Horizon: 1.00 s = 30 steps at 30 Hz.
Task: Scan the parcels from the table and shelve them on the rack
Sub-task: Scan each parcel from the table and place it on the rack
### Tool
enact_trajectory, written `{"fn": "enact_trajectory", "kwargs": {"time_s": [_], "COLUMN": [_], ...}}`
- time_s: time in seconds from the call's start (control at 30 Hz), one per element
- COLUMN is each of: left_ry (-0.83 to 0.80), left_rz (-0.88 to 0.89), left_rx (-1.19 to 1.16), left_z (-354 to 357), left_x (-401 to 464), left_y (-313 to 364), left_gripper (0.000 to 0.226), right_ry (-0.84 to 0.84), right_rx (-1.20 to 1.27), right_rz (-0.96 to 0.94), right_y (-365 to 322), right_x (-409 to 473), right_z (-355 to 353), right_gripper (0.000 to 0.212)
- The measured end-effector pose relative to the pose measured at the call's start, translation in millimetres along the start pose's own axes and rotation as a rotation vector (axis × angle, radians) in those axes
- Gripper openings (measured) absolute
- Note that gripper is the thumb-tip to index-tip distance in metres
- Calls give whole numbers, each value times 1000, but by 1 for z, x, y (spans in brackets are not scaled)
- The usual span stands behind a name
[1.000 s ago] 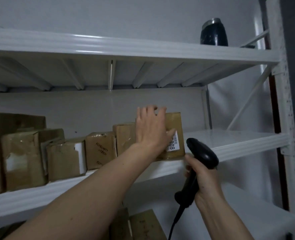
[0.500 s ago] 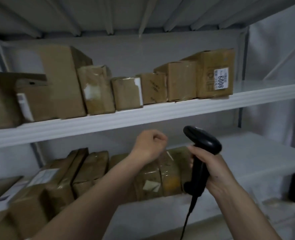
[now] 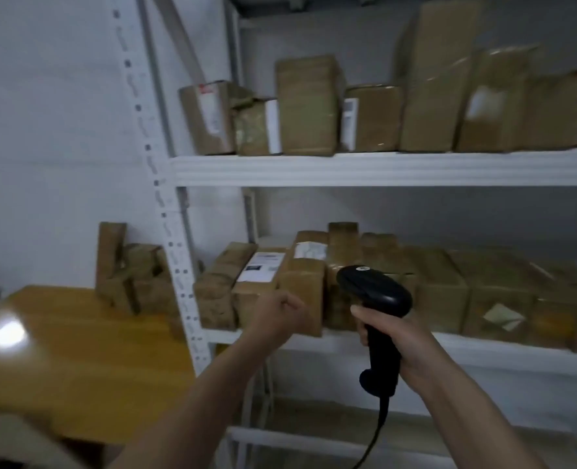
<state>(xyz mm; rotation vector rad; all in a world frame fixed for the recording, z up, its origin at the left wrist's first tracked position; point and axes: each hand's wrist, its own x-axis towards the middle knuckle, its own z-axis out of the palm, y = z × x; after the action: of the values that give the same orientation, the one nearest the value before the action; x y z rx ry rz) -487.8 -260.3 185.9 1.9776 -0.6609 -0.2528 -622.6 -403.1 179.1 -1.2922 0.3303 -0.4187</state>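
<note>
My right hand (image 3: 402, 346) grips a black barcode scanner (image 3: 376, 299), held upright with its cable hanging down. My left hand (image 3: 282, 314) is curled into a loose fist with nothing in it, in front of the lower shelf. The white rack (image 3: 381, 169) holds rows of brown cardboard parcels on its upper shelf (image 3: 309, 104) and lower shelf (image 3: 442, 289). A small pile of parcels (image 3: 131, 275) stands at the far end of the yellow wooden table (image 3: 77, 360), left of the rack.
A perforated white rack upright (image 3: 172, 238) stands between the table and the shelves. A bright light glare (image 3: 7, 335) sits on the table's left part. A white wall is behind the table. A bottom shelf rail (image 3: 314, 446) runs low down.
My view has swung down and to the left, bringing the table into sight. My left hand left the shelved box, dropped and closed into a fist. The scanner stays in my right hand.
</note>
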Motion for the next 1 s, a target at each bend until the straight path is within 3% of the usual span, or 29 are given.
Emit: {"fn": "enact_trajectory", "kwargs": {"time_s": [0.1,0.3,0.4,0.6,1.0], "left_ry": [62,138,199,307,289], "left_rz": [-72,-222,-293,-377,-496], "left_rx": [33,93,99,33,-110], "left_z": [-62,-167,-205,-259,-329], "left_x": [-16,-45,-55,-60,-26], "left_y": [-50,-126,-151,-192,-277], "left_gripper": [40,30,29,26,11], "right_ry": [-51,-83,-109,-175,-172], "right_rx": [-44,-108,-122,-155,-164], "right_rz": [29,167,196,223,317], "right_y": [28,83,99,125,179], "right_x": [11,29,34,49,115], "right_z": [63,174,219,286,378], "right_gripper": [15,28,19,16,22]}}
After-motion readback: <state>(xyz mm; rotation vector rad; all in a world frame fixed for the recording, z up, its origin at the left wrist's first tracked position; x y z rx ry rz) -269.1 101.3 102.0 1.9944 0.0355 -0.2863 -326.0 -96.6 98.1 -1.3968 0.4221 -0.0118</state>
